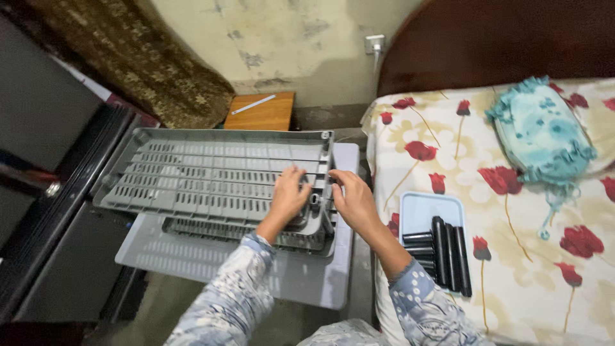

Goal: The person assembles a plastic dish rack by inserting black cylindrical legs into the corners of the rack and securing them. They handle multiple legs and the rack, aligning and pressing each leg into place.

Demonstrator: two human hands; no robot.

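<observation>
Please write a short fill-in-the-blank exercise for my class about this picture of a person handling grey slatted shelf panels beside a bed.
1. Both hands, the left hand and the right hand, rest on a slatted panel coloured ____.
2. The black tubes lie in a light blue ____.
3. The bedsheet is printed with red ____.
4. The white pen lies on a small ____ stool.

Missing words: grey; tray; flowers; wooden
</observation>
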